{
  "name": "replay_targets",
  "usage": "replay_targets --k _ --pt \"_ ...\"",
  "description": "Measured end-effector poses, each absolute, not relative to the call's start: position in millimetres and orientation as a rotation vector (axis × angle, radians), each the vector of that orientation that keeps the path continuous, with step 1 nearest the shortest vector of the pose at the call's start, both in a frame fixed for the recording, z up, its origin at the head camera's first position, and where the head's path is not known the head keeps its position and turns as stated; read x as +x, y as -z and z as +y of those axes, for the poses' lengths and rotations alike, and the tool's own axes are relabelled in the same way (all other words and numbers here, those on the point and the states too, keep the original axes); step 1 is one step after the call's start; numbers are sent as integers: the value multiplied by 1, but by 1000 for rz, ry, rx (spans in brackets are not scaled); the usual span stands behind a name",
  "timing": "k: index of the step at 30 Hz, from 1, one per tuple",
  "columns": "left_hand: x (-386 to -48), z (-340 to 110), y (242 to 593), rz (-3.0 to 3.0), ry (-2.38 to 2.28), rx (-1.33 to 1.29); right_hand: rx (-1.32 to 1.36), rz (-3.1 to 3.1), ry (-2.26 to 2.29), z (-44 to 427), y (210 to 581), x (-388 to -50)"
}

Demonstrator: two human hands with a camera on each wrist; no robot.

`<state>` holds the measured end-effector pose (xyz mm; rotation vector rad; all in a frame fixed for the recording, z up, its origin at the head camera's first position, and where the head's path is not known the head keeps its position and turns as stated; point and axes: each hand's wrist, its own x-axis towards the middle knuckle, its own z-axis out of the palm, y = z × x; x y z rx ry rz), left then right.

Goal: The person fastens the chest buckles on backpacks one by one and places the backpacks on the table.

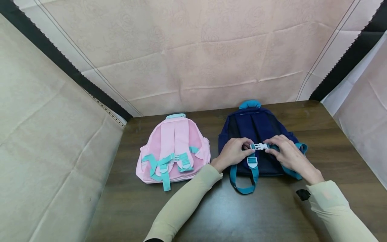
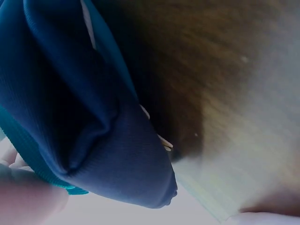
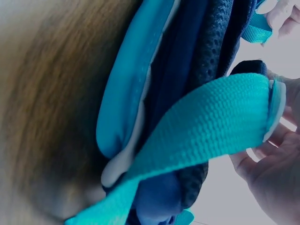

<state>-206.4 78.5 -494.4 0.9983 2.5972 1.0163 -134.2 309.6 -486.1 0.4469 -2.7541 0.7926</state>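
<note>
A navy backpack (image 1: 242, 126) with teal straps lies on the table at the right, its shoulder straps facing up. Across its middle is a white side-release buckle (image 1: 260, 146); whether its halves are fully locked I cannot tell. My left hand (image 1: 234, 151) pinches the buckle's left end, where a teal strap (image 1: 255, 171) hangs down in a loop. At the other end, my right hand (image 1: 285, 153) pinches the buckle beside its webbing. The teal webbing (image 3: 211, 122) runs to my fingers in the right wrist view. Navy fabric (image 2: 126, 145) fills much of the left wrist view.
To the left lies a pink backpack (image 1: 154, 144) with mint straps, joined by a mint buckle (image 1: 174, 157) across its front. Both bags rest on a dark wooden table (image 1: 211, 215). Pale fabric walls (image 1: 193, 60) enclose the back and sides.
</note>
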Motion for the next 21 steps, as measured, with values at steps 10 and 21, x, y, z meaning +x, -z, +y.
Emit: replay_targets --k 10,21 --pt "-204 86 497 2730 -913 1017 453 -2797 -801 309 485 -137" --pt "-201 92 497 2808 -844 1056 519 -2760 -734 302 486 -142"
